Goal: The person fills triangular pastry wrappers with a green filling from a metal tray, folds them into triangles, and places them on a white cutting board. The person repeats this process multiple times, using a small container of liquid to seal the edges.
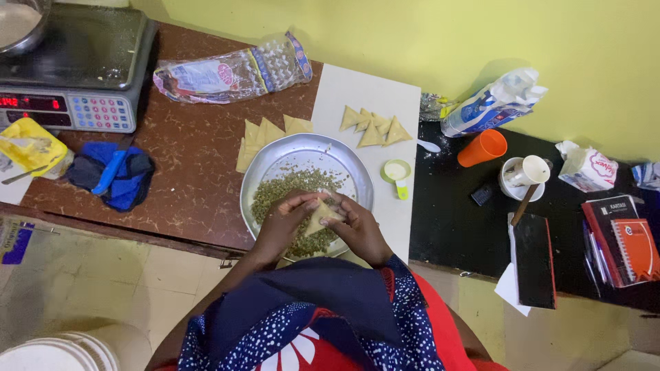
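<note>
Both hands meet over a round metal tray [275, 161] of greenish filling [289, 189]: the left hand [285, 220] and the right hand [359, 230] each pinch a side of 1 pale triangular pastry cone [320, 218], held just above the filling near the tray's front edge. The tray sits on a dark brown speckled table [185, 165], partly overlapping a white board [371, 93]. On the board lie a cluster of folded pastry triangles [371, 127] and a small green measuring cup [397, 173] holding something white; flat pastry sheets [265, 134] lie touching the tray's far-left rim. Farther left on the brown table are a digital scale [75, 69], a clear plastic packet [230, 72], a blue cloth [113, 172] and a yellow bag [31, 144]. To the right, a black table [454, 227] carries an orange cup [482, 148], a white flour-like bag [495, 103], a white cup [526, 172], a dark notebook [535, 257] and a red book [625, 240]. The wall [481, 34] behind is pale yellow-green, the floor [89, 275] pale tile, with a white bucket [62, 350] at the lower left.
</note>
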